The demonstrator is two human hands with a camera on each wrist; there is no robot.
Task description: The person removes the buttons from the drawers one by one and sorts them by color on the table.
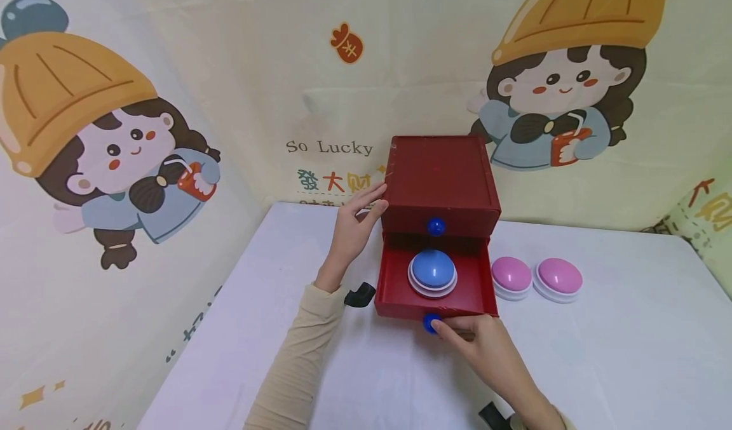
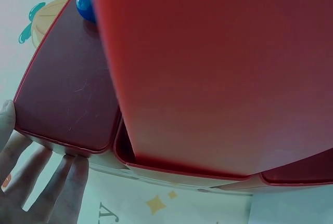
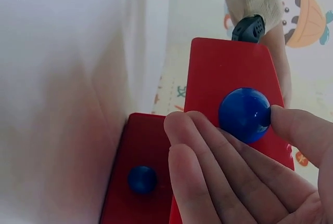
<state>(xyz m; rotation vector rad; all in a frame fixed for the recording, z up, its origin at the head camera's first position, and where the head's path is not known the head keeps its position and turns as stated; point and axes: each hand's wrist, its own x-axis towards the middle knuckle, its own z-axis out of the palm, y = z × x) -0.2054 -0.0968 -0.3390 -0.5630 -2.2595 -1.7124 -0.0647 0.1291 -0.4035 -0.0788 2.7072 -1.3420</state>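
A dark red cabinet [image 1: 440,173] stands on the table with one drawer [image 1: 394,284] pulled out toward me. Inside that drawer sits a blue dome-topped button [image 1: 433,269] on a white base. My right hand [image 1: 486,347] pinches the drawer's round blue knob [image 3: 244,115] between thumb and fingers. Against the cabinet's left side rests my left hand [image 1: 354,227], fingers extended; the left wrist view shows its fingers [image 2: 62,187] along the edge. Above the pulled-out drawer, a shut drawer carries another blue knob [image 1: 436,227].
Two pink dome-topped buttons, a nearer-in one [image 1: 511,276] and an outer one [image 1: 558,279], stand right of the drawer. White cloth covers the table [image 1: 617,354]. A printed curtain [image 1: 257,36] hangs behind. Another blue knob [image 3: 142,180] shows in the right wrist view.
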